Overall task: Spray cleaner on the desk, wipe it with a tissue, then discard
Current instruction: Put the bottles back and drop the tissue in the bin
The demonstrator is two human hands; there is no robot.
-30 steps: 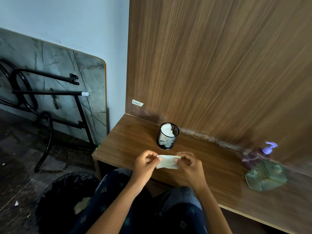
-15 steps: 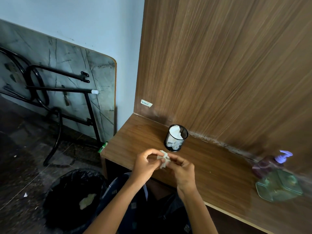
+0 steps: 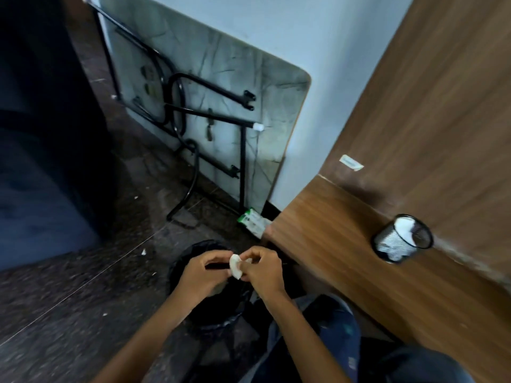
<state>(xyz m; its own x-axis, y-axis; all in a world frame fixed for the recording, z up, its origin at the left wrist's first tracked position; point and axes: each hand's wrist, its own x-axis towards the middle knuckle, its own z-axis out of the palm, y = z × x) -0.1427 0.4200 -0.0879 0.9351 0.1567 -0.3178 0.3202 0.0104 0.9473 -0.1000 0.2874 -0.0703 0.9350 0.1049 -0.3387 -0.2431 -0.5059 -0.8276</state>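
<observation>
Both hands over the black-lined trash bin point(image 3: 188, 261), off the left end of the desk point(image 3: 331, 244). Left hand point(image 3: 201, 275) and right hand point(image 3: 262, 272) close together, fingertips meeting on a small folded white tissue point(image 3: 235, 266). Tissue pinched between thumb and forefinger of each hand; remaining fingers curled in toward the palms. Tissue compacted into a curved wad, held in the air above the bin opening, clear of the desk top.

Bin on the dark speckled floor point(image 3: 69, 286), just beside the desk's left front corner, partly hidden by the hands and forearms. Pale scrap inside the bin under the left hand; cannot tell what it is.

Black mesh cup point(image 3: 401, 239) upright near the desk's back edge, against the wooden back panel point(image 3: 428, 106), white tissues inside. Well apart from the hands. Small white label point(image 3: 351, 163) stuck on the panel above the desk's back left corner.

Folded table point(image 3: 221, 87) with black tube legs leaning against the pale wall point(image 3: 318, 31), left of the desk. Green-and-white packet point(image 3: 253, 221) on the floor between folded table and desk end. A few white specks scattered on the floor. Dark patterned clothing over the knees at the bottom edge of the view, below the desk's front edge.
</observation>
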